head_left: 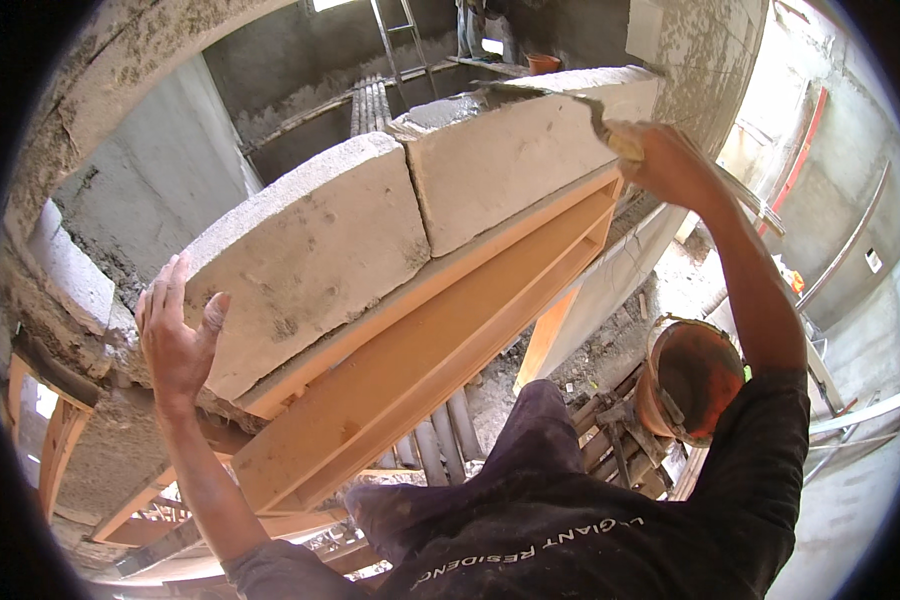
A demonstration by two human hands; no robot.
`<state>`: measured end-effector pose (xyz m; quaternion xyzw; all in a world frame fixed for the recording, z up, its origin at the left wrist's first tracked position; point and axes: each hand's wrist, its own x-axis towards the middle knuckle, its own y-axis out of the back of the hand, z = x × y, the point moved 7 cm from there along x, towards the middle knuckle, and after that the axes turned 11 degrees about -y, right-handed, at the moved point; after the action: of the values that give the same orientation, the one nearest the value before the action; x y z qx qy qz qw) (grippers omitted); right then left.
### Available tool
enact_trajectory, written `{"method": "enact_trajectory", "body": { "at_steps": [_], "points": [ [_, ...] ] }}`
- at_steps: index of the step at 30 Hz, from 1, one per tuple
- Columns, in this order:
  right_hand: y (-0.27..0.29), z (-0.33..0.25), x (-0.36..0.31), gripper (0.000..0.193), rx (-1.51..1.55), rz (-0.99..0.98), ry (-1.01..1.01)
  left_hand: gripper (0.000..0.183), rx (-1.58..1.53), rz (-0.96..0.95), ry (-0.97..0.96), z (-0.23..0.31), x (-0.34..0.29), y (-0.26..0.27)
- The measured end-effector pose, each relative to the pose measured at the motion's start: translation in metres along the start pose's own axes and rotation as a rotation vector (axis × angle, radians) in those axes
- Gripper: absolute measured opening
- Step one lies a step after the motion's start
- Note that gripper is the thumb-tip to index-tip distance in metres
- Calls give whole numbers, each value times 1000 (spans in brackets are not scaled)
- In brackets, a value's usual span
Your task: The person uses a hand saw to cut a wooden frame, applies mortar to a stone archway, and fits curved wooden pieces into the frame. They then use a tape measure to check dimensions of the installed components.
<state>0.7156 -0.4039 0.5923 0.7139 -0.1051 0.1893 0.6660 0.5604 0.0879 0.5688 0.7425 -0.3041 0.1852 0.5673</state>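
Pale concrete blocks stand in a row on a wooden form: a left block (pixel 310 255), a middle block (pixel 510 165) and a partly hidden block (pixel 630 100) at the far right. Grey mortar (pixel 440 112) lies on top, where the left and middle blocks meet. My left hand (pixel 178 335) has its fingers stretched out at the left block's outer end, thumb apart, gripping nothing. At the right, my right hand (pixel 665 165) is closed round the yellowish handle of a trowel (pixel 625 143). Its dark metal reaches the joint between the middle and far-right blocks; part of the blade is hard to make out.
The wooden form (pixel 420 345) slants below the blocks. An orange bucket (pixel 692 382) with mortar residue stands by my right elbow. Poles (pixel 435 440) lie below. Beyond the wall are a ladder (pixel 402 35), another orange bucket (pixel 542 64) and a person's legs (pixel 470 28).
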Motion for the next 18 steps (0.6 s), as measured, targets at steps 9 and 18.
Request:
{"method": "enact_trajectory", "body": {
  "at_steps": [9, 18],
  "points": [
    [-3, -17, -34, 54, -230, 202, 16, 76, 8, 3, 25, -2, -3, 4],
    [-2, 60, -18, 50, -166, 100, -240, 70, 31, -47, 5, -3, -2, 1]
  ]
}}
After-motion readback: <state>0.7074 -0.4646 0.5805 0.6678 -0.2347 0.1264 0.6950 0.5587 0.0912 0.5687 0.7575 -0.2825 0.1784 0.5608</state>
